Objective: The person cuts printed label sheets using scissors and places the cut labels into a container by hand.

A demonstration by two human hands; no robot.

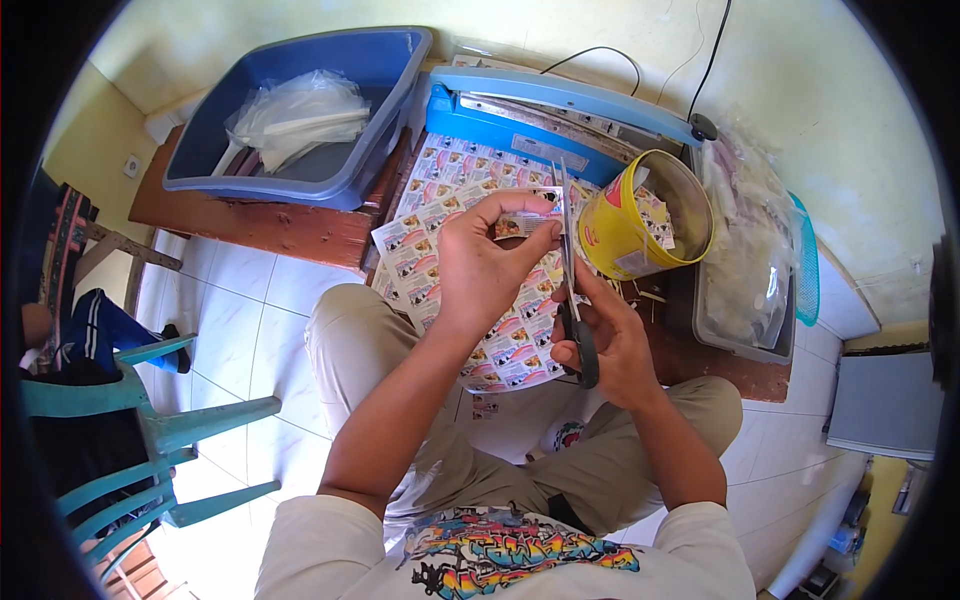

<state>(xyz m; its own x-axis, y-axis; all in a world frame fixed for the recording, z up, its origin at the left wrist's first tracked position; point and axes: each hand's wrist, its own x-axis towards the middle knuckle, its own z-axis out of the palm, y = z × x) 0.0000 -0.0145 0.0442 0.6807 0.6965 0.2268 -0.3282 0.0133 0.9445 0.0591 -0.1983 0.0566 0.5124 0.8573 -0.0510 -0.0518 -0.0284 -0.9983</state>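
Bright light is washing out the floor tiles (230,460) at lower left, strong lens distortion is bending the outer edges, and black vignetting is swallowing the corners

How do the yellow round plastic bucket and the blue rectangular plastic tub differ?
The yellow round plastic bucket is smaller; the blue rectangular plastic tub is larger. The bucket holds small printed paper pieces; the tub holds crumpled translucent plastic. Both are open-topped containers.
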